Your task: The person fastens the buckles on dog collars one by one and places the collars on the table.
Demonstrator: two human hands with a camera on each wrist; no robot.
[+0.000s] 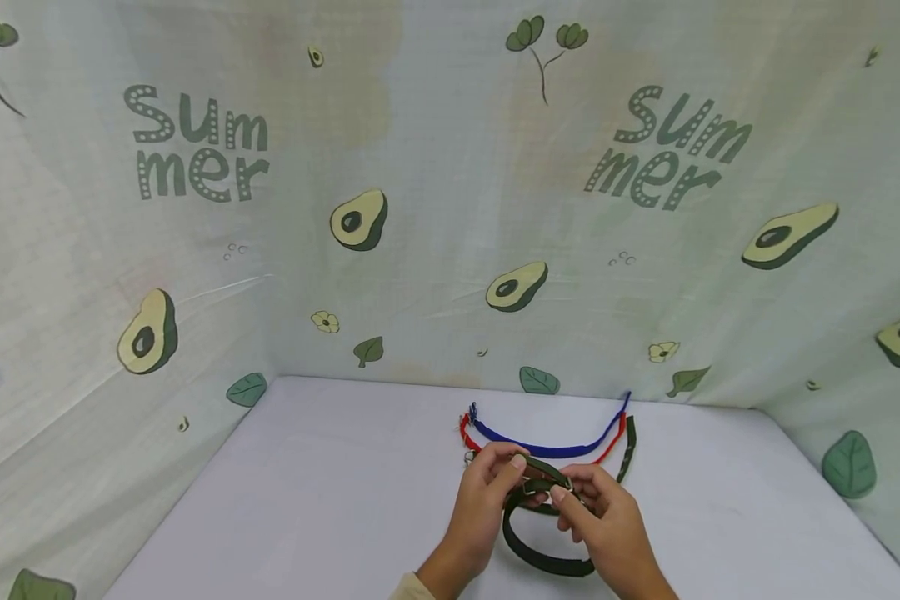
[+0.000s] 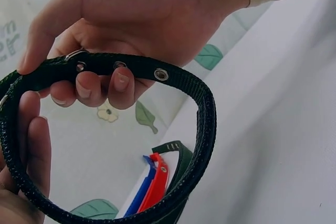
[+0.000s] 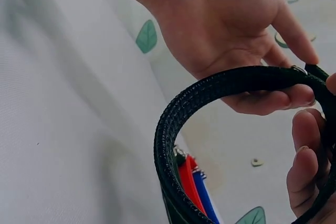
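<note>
A dark green pet collar [image 1: 543, 562], looped round with a metal buckle and metal-ringed holes, is held up above the white table. My left hand [image 1: 480, 504] pinches its strap between thumb and fingers. On the other side, my right hand [image 1: 607, 517] pinches the strap close to the buckle. In the left wrist view, the collar [image 2: 206, 124] shows its eyelets [image 2: 161, 74] beside my left fingertips. The right wrist view shows the band of the collar [image 3: 170, 124] curving down from my right fingers. The strap's free end is partly hidden by my hands.
Behind my hands, a blue collar [image 1: 558, 452], a red collar [image 1: 468, 433] and another dark green collar [image 1: 629, 442] lie in curves on the white table [image 1: 307, 500]. A printed cloth [image 1: 435, 167] with avocados and leaves hangs round the table's back and sides.
</note>
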